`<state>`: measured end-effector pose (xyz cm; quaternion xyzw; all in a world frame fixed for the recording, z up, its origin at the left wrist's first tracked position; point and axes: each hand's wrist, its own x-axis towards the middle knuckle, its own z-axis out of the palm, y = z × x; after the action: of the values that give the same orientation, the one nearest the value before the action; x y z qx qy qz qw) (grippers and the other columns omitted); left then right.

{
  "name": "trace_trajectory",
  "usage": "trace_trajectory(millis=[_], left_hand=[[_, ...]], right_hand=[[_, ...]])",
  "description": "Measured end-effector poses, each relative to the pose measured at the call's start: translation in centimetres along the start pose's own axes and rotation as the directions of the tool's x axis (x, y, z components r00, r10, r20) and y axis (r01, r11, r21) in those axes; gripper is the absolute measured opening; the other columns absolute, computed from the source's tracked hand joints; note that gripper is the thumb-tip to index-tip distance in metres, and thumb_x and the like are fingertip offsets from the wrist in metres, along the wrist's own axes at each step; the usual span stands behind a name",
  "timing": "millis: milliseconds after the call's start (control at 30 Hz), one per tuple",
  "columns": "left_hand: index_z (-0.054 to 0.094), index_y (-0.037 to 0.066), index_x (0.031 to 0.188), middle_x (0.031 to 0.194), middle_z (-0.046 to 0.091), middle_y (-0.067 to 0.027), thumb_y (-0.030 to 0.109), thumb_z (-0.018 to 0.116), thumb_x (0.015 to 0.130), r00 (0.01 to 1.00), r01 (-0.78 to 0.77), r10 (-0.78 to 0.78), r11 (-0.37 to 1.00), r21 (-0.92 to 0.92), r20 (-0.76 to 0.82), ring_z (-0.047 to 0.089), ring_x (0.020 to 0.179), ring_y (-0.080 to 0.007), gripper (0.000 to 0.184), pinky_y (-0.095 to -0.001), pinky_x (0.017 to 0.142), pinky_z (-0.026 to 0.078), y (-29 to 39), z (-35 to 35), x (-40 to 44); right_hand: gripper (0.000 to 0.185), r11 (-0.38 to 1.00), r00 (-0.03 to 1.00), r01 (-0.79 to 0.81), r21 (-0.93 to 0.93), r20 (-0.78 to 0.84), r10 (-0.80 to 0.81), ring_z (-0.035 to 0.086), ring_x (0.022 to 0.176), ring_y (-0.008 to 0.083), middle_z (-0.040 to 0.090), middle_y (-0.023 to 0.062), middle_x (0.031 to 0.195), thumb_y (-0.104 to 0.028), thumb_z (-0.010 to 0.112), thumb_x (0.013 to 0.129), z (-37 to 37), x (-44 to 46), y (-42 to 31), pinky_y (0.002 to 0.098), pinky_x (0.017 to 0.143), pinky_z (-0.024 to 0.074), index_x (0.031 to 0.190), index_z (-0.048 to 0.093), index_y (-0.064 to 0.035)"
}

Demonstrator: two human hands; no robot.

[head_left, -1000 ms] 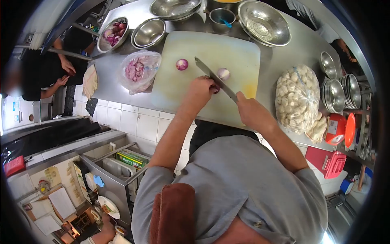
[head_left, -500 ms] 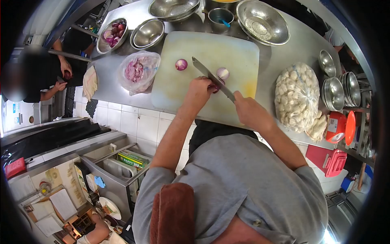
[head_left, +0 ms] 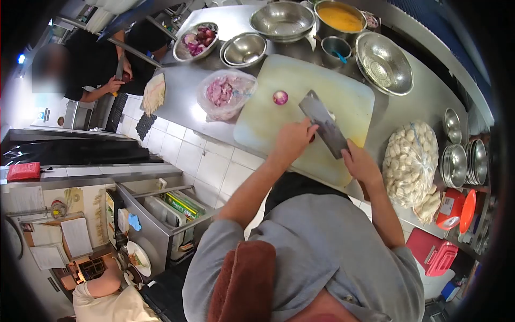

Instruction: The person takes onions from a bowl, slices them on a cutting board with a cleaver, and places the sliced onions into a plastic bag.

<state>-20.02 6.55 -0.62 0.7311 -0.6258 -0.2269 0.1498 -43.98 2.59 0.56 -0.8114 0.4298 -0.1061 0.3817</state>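
In my right hand (head_left: 362, 162) is the handle of a cleaver (head_left: 326, 126), its broad face turned up over the cutting board (head_left: 255, 121). My left hand (head_left: 294, 140) is closed beside the blade, fingertips against its near side. A sliver of red onion (head_left: 312, 138) shows under those fingers; most of it is hidden. Farther left on the board lies a purple-skinned onion piece (head_left: 280, 97). Another pale piece (head_left: 332, 116) peeks out from behind the blade, largely covered by it.
Left of the board sit a plastic bag of peeled onion pieces (head_left: 221, 94) and a colander of red onions (head_left: 197, 41). Metal bowls (head_left: 245, 49) and a pot of orange liquid (head_left: 340, 19) line the back. Bagged garlic (head_left: 410, 161) stands right. A co-worker (head_left: 88, 67) holds a knife at left.
The view has swung, shifting the board rightward in the picture. The cleaver has rolled from nearly edge-on to showing its broad face, now covering most of the onion piece behind it.
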Motion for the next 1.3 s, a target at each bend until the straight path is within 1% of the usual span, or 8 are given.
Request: trace_trajectory(millis=[100, 167, 267, 500, 933, 1000, 1133, 1300], left_hand=[[0.064, 0.007, 0.090, 0.094, 0.069, -0.0118, 0.012, 0.070, 0.083, 0.981, -0.066, 0.069, 0.998, 0.025, -0.180, 0.064, 0.094, -0.0326, 0.011, -0.0419, 0.077, 0.053, -2.5, 0.9, -0.5], [0.067, 0.007, 0.096, 0.098, 0.069, -0.0099, 0.007, 0.067, 0.084, 0.768, -0.609, 0.572, 0.792, -0.050, -0.289, 0.065, 0.095, -0.0309, 0.012, -0.0401, 0.080, 0.053, -4.0, 0.4, 0.0], [0.069, 0.008, 0.099, 0.102, 0.069, -0.0083, 0.003, 0.065, 0.084, 0.709, -0.705, 0.697, 0.705, -0.075, -0.109, 0.065, 0.098, -0.0290, 0.017, -0.0376, 0.086, 0.053, -4.5, 0.2, 1.8], [0.069, 0.009, 0.098, 0.101, 0.070, -0.0060, 0.003, 0.063, 0.083, 0.629, -0.777, 0.774, 0.628, 0.043, 0.076, 0.066, 0.097, -0.0271, 0.017, -0.0371, 0.085, 0.055, -3.9, -1.6, 2.6], [0.070, 0.008, 0.098, 0.099, 0.070, -0.0062, 0.001, 0.063, 0.082, 0.661, -0.750, 0.750, 0.661, -0.005, 0.035, 0.066, 0.095, -0.0277, 0.018, -0.0370, 0.083, 0.055, -3.8, -1.1, 2.3], [0.070, 0.008, 0.098, 0.099, 0.070, -0.0061, 0.001, 0.064, 0.082, 0.658, -0.752, 0.752, 0.659, -0.007, 0.016, 0.066, 0.095, -0.0276, 0.018, -0.0368, 0.083, 0.055, -3.9, -1.1, 2.6], [0.069, 0.007, 0.098, 0.100, 0.069, -0.0060, 0.002, 0.062, 0.081, 0.657, -0.754, 0.754, 0.657, 0.016, 0.002, 0.064, 0.097, -0.0278, 0.019, -0.0376, 0.084, 0.055, -4.1, -0.7, 2.6], [0.071, 0.007, 0.095, 0.096, 0.070, -0.0061, 0.000, 0.066, 0.080, 0.653, -0.757, 0.757, 0.652, -0.025, -0.030, 0.066, 0.090, -0.0261, 0.017, -0.0363, 0.079, 0.056, -3.8, -1.0, 2.2]], right_hand=[[0.025, 0.995, 0.999, -0.037, -0.088, 0.029, 0.040, 0.061, 0.079, 0.0510, 0.063, 0.0306, 0.082, -0.016, 0.054, 0.097, 0.2, -0.6, -1.9, 0.0556, 0.069, 0.0451, 0.110, 0.048, 0.0048], [0.021, 0.996, 0.999, -0.030, -0.084, 0.025, 0.032, 0.061, 0.078, 0.0512, 0.062, 0.0310, 0.079, -0.013, 0.052, 0.097, 1.0, -1.1, -2.7, 0.0568, 0.067, 0.0448, 0.109, 0.046, 0.0029], [0.014, 0.991, 0.999, 0.041, -0.127, -0.010, -0.043, 0.062, 0.075, 0.0500, 0.062, 0.0304, 0.075, -0.007, 0.049, 0.094, 2.6, -1.0, -3.0, 0.0579, 0.066, 0.0461, 0.105, 0.045, 0.0013], [0.015, 0.973, 0.995, 0.023, -0.230, 0.096, 0.000, 0.065, 0.074, 0.0460, 0.063, 0.0263, 0.072, -0.003, 0.049, 0.090, 0.4, -1.2, -6.1, 0.0550, 0.067, 0.0508, 0.102, 0.044, 0.0028], [0.020, 0.980, 0.996, -0.005, -0.200, 0.085, 0.022, 0.065, 0.075, 0.0454, 0.064, 0.0261, 0.075, 0.000, 0.050, 0.087, 1.8, -1.4, -4.8, 0.0547, 0.068, 0.0507, 0.105, 0.044, 0.0022], [0.011, 0.981, 0.999, 0.028, -0.190, 0.039, -0.021, 0.063, 0.067, 0.0467, 0.061, 0.0262, 0.068, -0.007, 0.047, 0.095, 1.7, -0.6, -4.9, 0.0556, 0.062, 0.0484, 0.100, 0.041, 0.0010], [0.012, 0.977, 0.995, -0.044, -0.209, 0.082, 0.063, 0.063, 0.067, 0.0466, 0.061, 0.0263, 0.069, -0.008, 0.048, 0.095, 1.1, -2.1, -5.8, 0.0561, 0.063, 0.0482, 0.101, 0.042, 0.0008], [0.018, 0.977, 0.994, -0.049, -0.206, 0.087, 0.068, 0.066, 0.074, 0.0442, 0.065, 0.0274, 0.075, 0.000, 0.051, 0.087, 1.2, -1.0, -6.0, 0.0537, 0.066, 0.0516, 0.104, 0.045, 0.0015]])
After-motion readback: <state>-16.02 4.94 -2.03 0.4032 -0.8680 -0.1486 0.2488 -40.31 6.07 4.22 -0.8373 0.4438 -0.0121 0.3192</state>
